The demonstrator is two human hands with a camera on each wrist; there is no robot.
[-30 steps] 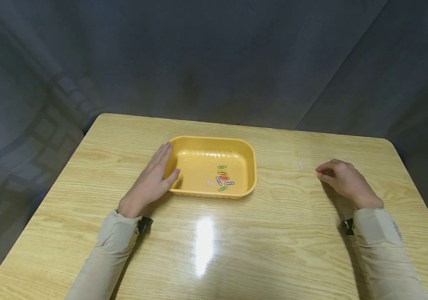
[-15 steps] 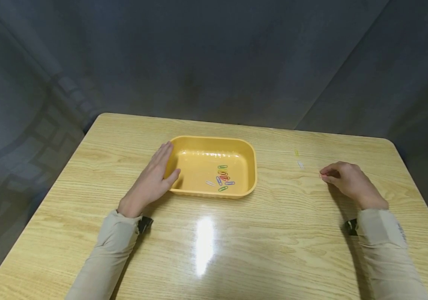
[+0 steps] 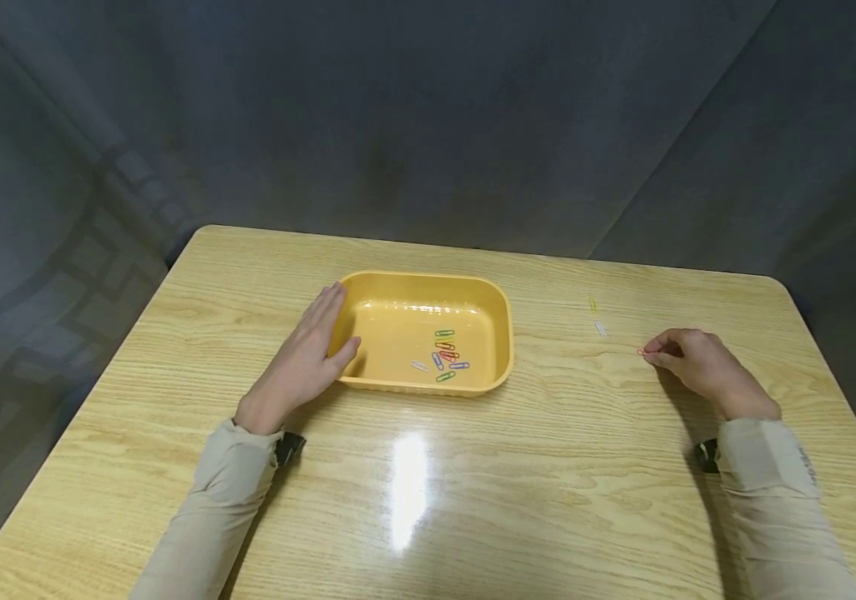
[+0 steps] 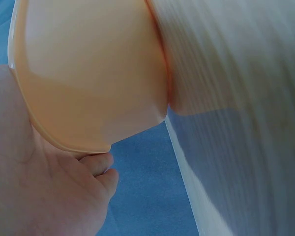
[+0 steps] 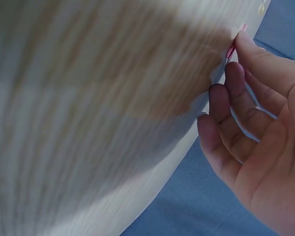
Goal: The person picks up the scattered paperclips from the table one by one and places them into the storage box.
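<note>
A yellow plastic tray (image 3: pixel 428 390) stands on the table, with several coloured paper clips (image 3: pixel 448 355) lying in its right half. My left hand (image 3: pixel 300 362) rests on the tray's left end, fingers fairly straight along the rim and thumb over the front left corner; in the left wrist view the palm (image 4: pixel 54 191) lies against the rim. To the right of the tray, my right hand (image 3: pixel 701 367) pinches a red paper clip (image 5: pixel 230 51) between thumb and forefinger, close to the tabletop. The other fingers curl loosely beneath. Part of the clip is hidden by the fingertips.
A yellow paper clip (image 3: pixel 593 306) and a white paper clip (image 3: pixel 601 328) lie on the table between the tray and my right hand. Behind the wooden table (image 3: pixel 533 500) hangs a dark curtain (image 3: pixel 428 125).
My right hand has shifted a little to the right and toward me, and the red paper clip now shows at its fingertips. My left hand and the tray have stayed in place.
</note>
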